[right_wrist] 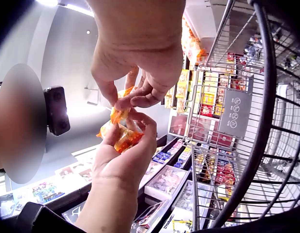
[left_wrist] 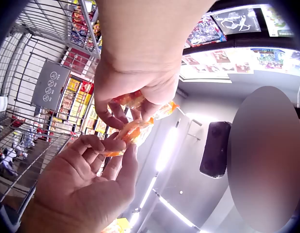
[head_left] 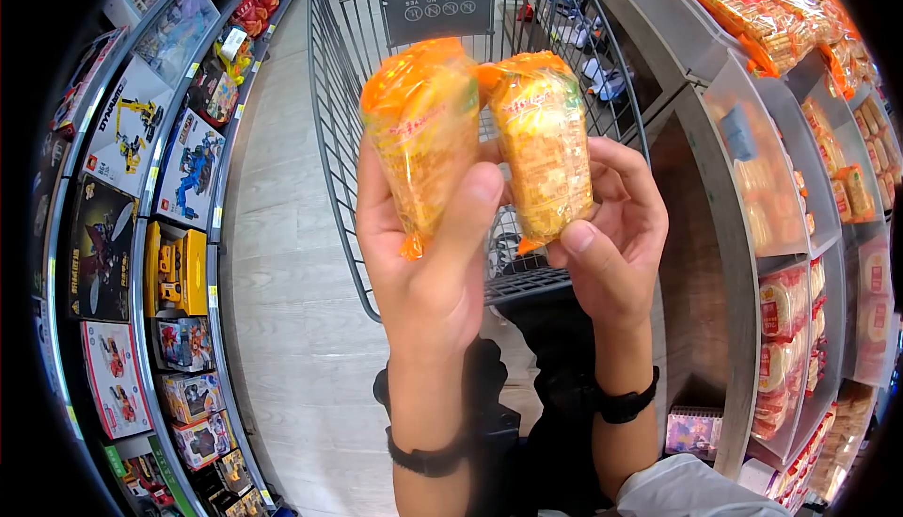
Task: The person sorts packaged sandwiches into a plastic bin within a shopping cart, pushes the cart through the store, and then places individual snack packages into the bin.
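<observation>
Two orange-and-clear wrapped snack packs are held up side by side in the head view. The left hand (head_left: 423, 244) grips the left pack (head_left: 428, 131), its thumb across the front and its fingers behind. The right hand (head_left: 621, 235) pinches the right pack (head_left: 544, 150) near its lower end, thumb in front and fingers behind and at the side. Orange twisted ends show at the bottom of both packs. In the left wrist view the left hand (left_wrist: 138, 73) comes down from above, and the right hand (left_wrist: 82, 184) is below it.
Behind the hands stands a wire shopping cart (head_left: 339, 141) with a grey sign panel (head_left: 437, 9). Shelves of boxed toys (head_left: 122, 122) line the left side. Bins of packaged snacks (head_left: 785, 319) line the right, with large orange bags (head_left: 743, 0) on top.
</observation>
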Action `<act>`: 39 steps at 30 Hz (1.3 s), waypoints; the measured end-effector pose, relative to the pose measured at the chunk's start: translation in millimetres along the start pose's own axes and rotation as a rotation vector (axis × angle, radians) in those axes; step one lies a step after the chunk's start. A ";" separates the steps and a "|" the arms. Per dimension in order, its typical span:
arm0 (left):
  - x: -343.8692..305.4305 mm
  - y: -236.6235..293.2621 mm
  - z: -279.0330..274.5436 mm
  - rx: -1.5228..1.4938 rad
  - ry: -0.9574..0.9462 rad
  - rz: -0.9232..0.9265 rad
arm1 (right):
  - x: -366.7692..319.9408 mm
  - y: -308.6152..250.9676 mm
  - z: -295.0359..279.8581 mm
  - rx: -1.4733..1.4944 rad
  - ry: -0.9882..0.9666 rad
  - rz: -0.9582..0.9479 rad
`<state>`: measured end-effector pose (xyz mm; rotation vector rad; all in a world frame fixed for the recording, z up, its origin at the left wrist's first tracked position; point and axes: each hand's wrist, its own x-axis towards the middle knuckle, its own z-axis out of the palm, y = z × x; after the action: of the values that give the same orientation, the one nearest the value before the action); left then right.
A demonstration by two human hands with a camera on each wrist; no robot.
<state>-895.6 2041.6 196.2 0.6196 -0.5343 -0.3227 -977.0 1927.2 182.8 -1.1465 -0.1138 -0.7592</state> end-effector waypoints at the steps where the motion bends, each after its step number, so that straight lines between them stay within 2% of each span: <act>1: 0.0 -0.4 -0.4 -0.001 -0.001 -0.006 | -0.5 0.4 -2.5 0.019 -0.024 0.005; 3: 1.7 -1.7 0.6 -0.002 -0.003 -0.010 | 0.2 1.4 -1.9 0.038 -0.050 0.009; 5: 4.8 -4.7 4.5 0.078 0.126 0.051 | 1.3 3.2 3.0 -0.099 0.033 0.020; 6: 5.3 -3.3 5.0 0.078 0.126 0.050 | 1.2 2.8 1.0 -0.098 0.034 0.021; 8: 5.8 -0.4 5.5 0.099 0.053 -0.015 | 0.1 1.4 -5.2 -0.104 -0.014 0.174; 20: 3.9 -4.8 4.8 0.255 0.047 -0.096 | 0.0 7.2 -10.0 -0.056 -0.008 0.188; 21: 0.9 -6.3 4.5 0.235 0.030 -0.110 | -1.0 7.1 -8.6 -0.061 -0.005 0.209; 23: -4.1 -13.0 2.3 0.242 -0.157 -0.048 | 0.0 -1.0 -5.1 -0.141 0.021 0.246; 25: 1.7 -15.0 -4.0 0.060 -0.176 -0.163 | -1.2 9.5 -10.4 -0.137 0.026 0.185; 26: 3.0 -17.2 -1.8 0.022 -0.214 -0.172 | 0.6 4.5 -9.0 -0.146 0.063 0.212; 27: 3.5 -16.5 -0.4 0.100 -0.131 -0.252 | 1.5 -0.6 -9.8 -0.157 0.081 0.261; 28: 3.9 -16.2 2.7 0.189 -0.045 -0.325 | 1.9 -3.6 -14.3 -0.299 0.075 0.335; 29: 3.0 -17.5 5.4 0.187 -0.070 -0.321 | 3.1 -9.4 -14.4 -0.431 0.071 0.412; 30: 0.1 -18.7 6.2 0.292 -0.084 -0.373 | 1.4 -25.9 -10.2 -0.606 0.081 0.407; 31: -1.6 -18.6 7.5 0.401 -0.095 -0.418 | -4.1 -29.7 -15.6 -0.599 0.093 0.389; 33: -4.8 -15.9 11.5 0.391 -0.101 -0.455 | -14.6 -35.7 -29.2 -1.257 0.033 0.166; 34: -6.4 -16.2 8.5 0.383 -0.098 -0.519 | -20.7 -51.3 -35.6 -1.253 0.051 0.219; 35: -10.3 -16.1 3.7 0.374 -0.090 -0.584 | -23.2 -62.4 -50.3 -1.286 0.047 0.169; 36: -12.2 -17.9 -0.7 0.392 -0.088 -0.611 | -23.7 -88.4 -60.0 -1.506 0.098 -0.015; 37: -13.9 -22.6 -11.1 0.483 -0.095 -0.630 | -21.7 -117.9 -68.5 -1.625 0.240 -0.069; 38: -14.6 -35.0 -30.7 0.636 -0.059 -0.566 | -16.2 -142.8 -76.6 -1.818 0.425 -0.300; 39: -16.1 -46.5 -46.2 0.784 -0.029 -0.498 | -10.2 -167.2 -96.9 -1.960 0.519 -0.343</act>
<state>-888.7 2034.2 129.4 1.5192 -0.5232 -0.5969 -1112.3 1816.9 266.3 -2.6994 1.1525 -1.4761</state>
